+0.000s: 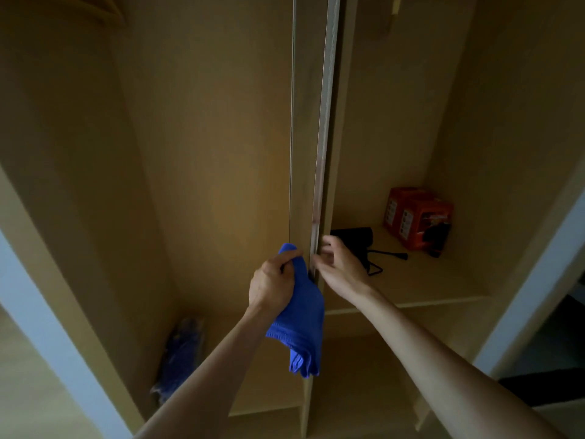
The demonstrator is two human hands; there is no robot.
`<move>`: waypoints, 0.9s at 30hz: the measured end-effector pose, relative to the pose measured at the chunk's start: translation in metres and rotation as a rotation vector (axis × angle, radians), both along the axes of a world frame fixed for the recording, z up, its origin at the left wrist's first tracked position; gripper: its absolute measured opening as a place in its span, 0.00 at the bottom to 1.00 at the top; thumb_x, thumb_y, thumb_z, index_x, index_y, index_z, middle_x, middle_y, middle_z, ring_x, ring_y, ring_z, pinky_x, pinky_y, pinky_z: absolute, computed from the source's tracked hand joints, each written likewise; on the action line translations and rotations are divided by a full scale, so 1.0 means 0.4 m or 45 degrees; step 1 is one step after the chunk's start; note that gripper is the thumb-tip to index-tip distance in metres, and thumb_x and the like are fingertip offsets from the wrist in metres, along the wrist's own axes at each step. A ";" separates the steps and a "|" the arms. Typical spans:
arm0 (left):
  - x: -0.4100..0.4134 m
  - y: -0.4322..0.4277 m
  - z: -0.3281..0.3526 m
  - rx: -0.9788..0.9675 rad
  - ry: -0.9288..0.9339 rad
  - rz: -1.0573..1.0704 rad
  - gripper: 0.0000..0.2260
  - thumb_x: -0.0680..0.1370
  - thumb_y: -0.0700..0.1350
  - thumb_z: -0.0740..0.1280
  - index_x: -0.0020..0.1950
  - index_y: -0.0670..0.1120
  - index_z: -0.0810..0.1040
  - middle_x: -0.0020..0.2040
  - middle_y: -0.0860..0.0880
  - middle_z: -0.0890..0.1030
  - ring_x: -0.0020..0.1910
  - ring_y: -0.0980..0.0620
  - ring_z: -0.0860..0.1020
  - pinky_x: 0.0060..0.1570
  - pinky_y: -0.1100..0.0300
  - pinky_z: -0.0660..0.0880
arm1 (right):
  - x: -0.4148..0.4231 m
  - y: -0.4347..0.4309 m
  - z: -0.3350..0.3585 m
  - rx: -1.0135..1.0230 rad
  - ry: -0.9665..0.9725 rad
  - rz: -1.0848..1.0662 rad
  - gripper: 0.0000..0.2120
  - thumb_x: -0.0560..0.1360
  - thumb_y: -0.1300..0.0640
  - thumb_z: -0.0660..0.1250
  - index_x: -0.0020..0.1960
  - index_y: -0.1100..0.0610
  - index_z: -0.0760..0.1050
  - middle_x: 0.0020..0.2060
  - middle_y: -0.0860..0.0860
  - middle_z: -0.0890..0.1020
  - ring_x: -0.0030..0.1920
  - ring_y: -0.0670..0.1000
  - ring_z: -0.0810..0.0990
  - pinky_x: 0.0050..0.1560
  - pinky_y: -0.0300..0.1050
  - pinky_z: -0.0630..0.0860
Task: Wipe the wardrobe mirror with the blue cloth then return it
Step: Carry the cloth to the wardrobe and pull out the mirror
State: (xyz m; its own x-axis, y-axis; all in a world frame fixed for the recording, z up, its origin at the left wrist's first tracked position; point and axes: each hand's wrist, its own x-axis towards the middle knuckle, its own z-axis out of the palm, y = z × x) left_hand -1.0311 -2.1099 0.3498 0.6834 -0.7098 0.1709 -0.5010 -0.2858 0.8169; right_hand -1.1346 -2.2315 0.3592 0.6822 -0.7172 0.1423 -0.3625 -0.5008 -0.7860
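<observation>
I face an open wooden wardrobe. A narrow vertical panel with a shiny mirror edge (pixel 321 137) stands edge-on in the middle, between two compartments. My left hand (pixel 273 282) grips the blue cloth (pixel 304 318), which hangs down in folds just left of that edge. My right hand (pixel 340 267) is at the panel's right side, fingers curled against the shiny strip at about the same height. The mirror's face is not visible from here.
On the right compartment's shelf (pixel 418 280) sit two orange boxes (pixel 418 217) and a black device with a cord (pixel 357 237). A bluish plastic-wrapped bundle (pixel 180 353) leans in the left compartment's lower corner. White frames flank the wardrobe on both sides.
</observation>
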 end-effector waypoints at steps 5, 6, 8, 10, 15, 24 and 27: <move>-0.008 -0.027 0.029 0.030 -0.074 -0.007 0.18 0.85 0.47 0.57 0.72 0.60 0.75 0.64 0.48 0.82 0.59 0.47 0.80 0.51 0.55 0.77 | 0.023 0.007 0.027 0.016 0.013 -0.017 0.31 0.81 0.43 0.61 0.80 0.49 0.55 0.75 0.50 0.68 0.69 0.51 0.73 0.67 0.50 0.73; -0.008 -0.033 0.035 0.041 -0.087 -0.011 0.18 0.85 0.47 0.58 0.73 0.60 0.75 0.65 0.49 0.81 0.60 0.46 0.80 0.51 0.56 0.76 | 0.026 0.007 0.030 0.026 0.005 -0.016 0.31 0.81 0.43 0.61 0.80 0.49 0.55 0.75 0.50 0.68 0.69 0.50 0.73 0.67 0.51 0.73; -0.008 -0.042 0.048 0.062 -0.113 -0.034 0.18 0.85 0.47 0.59 0.73 0.59 0.74 0.67 0.49 0.81 0.62 0.46 0.79 0.52 0.57 0.74 | 0.032 0.010 0.036 0.031 -0.007 -0.017 0.29 0.81 0.44 0.61 0.79 0.49 0.57 0.73 0.50 0.71 0.65 0.49 0.75 0.64 0.49 0.75; -0.012 -0.046 0.055 0.074 -0.132 -0.050 0.18 0.85 0.48 0.58 0.74 0.59 0.74 0.65 0.48 0.81 0.61 0.46 0.80 0.53 0.56 0.75 | 0.034 0.010 0.038 0.039 0.002 -0.037 0.27 0.81 0.45 0.60 0.78 0.48 0.59 0.70 0.49 0.73 0.63 0.50 0.77 0.61 0.50 0.77; -0.024 -0.040 0.055 0.049 -0.093 -0.066 0.17 0.85 0.47 0.59 0.73 0.57 0.75 0.62 0.47 0.82 0.58 0.46 0.81 0.50 0.57 0.76 | 0.030 0.013 0.040 0.126 0.003 -0.062 0.20 0.80 0.47 0.62 0.70 0.46 0.65 0.61 0.46 0.77 0.55 0.52 0.81 0.57 0.57 0.80; -0.043 0.018 0.022 -0.034 -0.024 -0.136 0.14 0.84 0.47 0.60 0.65 0.58 0.81 0.54 0.52 0.84 0.50 0.53 0.81 0.49 0.57 0.79 | -0.004 0.073 0.000 -0.111 0.034 -0.252 0.10 0.80 0.43 0.63 0.58 0.47 0.70 0.45 0.43 0.79 0.45 0.48 0.80 0.43 0.49 0.78; -0.046 0.043 0.012 -0.039 -0.039 -0.186 0.13 0.84 0.47 0.62 0.64 0.58 0.81 0.54 0.53 0.84 0.50 0.54 0.80 0.47 0.61 0.76 | -0.027 0.098 -0.003 -0.100 0.035 -0.279 0.12 0.80 0.44 0.65 0.60 0.48 0.71 0.48 0.44 0.81 0.49 0.49 0.81 0.48 0.51 0.79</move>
State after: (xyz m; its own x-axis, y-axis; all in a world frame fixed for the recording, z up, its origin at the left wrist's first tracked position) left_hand -1.0495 -2.0925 0.3548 0.5677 -0.7952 0.2131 -0.5599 -0.1831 0.8081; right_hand -1.1452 -2.1922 0.3582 0.5155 -0.8363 0.1866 -0.4904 -0.4665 -0.7361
